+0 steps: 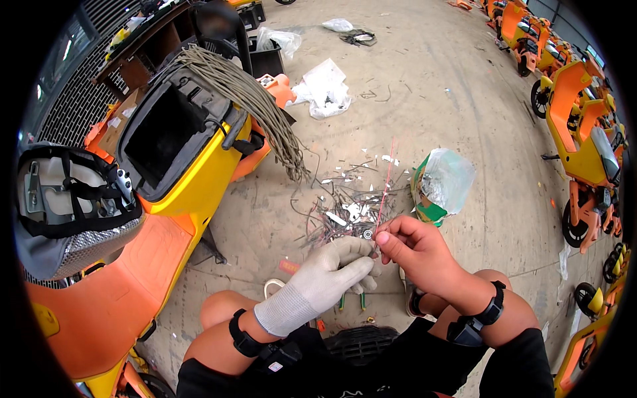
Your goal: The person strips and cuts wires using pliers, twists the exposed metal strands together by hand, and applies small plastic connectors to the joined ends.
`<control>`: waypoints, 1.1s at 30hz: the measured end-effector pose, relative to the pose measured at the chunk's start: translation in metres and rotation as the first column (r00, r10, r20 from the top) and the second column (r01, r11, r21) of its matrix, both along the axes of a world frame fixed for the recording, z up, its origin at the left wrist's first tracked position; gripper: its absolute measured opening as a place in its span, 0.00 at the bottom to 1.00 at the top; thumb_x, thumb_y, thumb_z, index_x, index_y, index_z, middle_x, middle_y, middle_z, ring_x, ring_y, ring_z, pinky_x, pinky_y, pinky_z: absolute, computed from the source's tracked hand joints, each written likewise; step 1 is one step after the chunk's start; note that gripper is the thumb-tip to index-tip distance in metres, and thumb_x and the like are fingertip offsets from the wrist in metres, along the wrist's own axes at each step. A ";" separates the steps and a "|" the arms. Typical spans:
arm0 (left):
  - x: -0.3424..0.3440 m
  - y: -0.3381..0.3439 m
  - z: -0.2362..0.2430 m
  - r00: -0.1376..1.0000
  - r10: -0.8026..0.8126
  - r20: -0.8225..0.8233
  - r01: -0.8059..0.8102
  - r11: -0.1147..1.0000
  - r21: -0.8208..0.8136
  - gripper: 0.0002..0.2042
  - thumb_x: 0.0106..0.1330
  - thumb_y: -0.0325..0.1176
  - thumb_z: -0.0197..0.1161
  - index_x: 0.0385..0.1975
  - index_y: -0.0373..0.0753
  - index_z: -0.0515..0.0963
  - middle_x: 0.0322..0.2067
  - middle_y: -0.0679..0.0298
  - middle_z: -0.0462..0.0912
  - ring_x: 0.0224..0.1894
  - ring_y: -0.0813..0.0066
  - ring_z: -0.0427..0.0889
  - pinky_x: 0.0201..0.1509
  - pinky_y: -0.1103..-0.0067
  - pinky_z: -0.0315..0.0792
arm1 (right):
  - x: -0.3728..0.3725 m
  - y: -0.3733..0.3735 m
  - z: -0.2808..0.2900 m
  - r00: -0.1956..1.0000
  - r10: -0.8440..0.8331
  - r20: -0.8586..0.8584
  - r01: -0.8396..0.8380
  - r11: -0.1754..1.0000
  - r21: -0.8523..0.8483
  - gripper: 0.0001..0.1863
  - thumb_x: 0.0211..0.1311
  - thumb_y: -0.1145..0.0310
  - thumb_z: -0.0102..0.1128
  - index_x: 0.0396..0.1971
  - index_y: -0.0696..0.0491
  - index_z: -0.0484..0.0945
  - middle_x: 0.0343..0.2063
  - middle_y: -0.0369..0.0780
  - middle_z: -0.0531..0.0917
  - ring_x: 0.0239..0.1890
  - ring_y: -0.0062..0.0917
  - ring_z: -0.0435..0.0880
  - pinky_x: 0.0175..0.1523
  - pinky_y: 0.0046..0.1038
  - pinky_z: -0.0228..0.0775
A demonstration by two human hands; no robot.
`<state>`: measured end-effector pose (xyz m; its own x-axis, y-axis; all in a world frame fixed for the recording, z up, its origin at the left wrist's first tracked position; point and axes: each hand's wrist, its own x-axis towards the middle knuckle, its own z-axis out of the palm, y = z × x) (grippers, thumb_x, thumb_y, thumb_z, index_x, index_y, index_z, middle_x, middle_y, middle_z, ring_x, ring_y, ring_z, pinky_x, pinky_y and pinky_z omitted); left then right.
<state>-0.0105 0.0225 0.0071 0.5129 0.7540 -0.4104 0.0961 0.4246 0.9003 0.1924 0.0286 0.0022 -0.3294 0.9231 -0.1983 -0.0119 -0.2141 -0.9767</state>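
Observation:
A thin red wire (385,192) stands up from between my fingertips and runs away from me over the floor. My right hand (418,254), bare, pinches it between thumb and forefinger. Close beside it, my left hand (330,278) wears a pale knitted glove; its fingers are closed near the wire's lower end, though the glove hides the exact grip. Under and beyond my hands lies a heap of dark wire scraps (325,215) with white bits among them. Green handles of a tool (363,302) show below my left hand.
To the left stands a yellow and orange scooter (179,192) with an open dark box and a bundle of grey cables (245,89) draped over it. A plastic bag (450,179) sits right of the heap. More scooters (577,132) line the right side.

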 end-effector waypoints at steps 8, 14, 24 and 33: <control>0.001 0.002 0.010 0.998 -0.021 -0.059 0.020 1.000 -0.017 0.16 0.74 0.33 0.55 0.54 0.29 0.72 0.39 0.61 0.82 0.36 0.78 0.85 0.38 0.82 0.76 | 0.004 0.002 0.000 0.999 0.010 0.040 -0.010 1.000 0.002 0.13 0.74 0.63 0.57 0.41 0.59 0.78 0.29 0.32 0.80 0.29 0.12 0.75 0.35 0.18 0.70; -0.003 0.001 0.003 1.000 -0.011 -0.013 0.011 1.000 -0.026 0.16 0.74 0.32 0.55 0.55 0.27 0.71 0.39 0.59 0.83 0.37 0.77 0.85 0.40 0.81 0.77 | 0.010 0.010 0.004 0.991 -0.063 0.122 0.059 0.998 0.035 0.18 0.76 0.58 0.54 0.41 0.60 0.80 0.28 0.33 0.79 0.30 0.14 0.76 0.36 0.21 0.71; -0.006 0.004 0.006 0.993 -0.102 -0.052 0.100 0.994 -0.045 0.17 0.74 0.31 0.54 0.55 0.25 0.71 0.39 0.57 0.85 0.36 0.76 0.85 0.43 0.80 0.78 | 0.018 0.014 0.010 0.987 -0.062 0.145 0.069 0.997 -0.041 0.17 0.77 0.61 0.51 0.40 0.59 0.81 0.27 0.33 0.79 0.28 0.16 0.76 0.37 0.20 0.70; -0.005 0.004 0.005 0.994 -0.100 -0.037 0.099 0.995 -0.032 0.15 0.74 0.31 0.54 0.53 0.25 0.72 0.39 0.56 0.84 0.36 0.75 0.85 0.43 0.79 0.78 | 0.020 0.017 0.016 1.000 -0.022 0.007 0.022 0.995 -0.101 0.17 0.75 0.59 0.54 0.41 0.59 0.83 0.27 0.32 0.79 0.29 0.14 0.75 0.37 0.19 0.68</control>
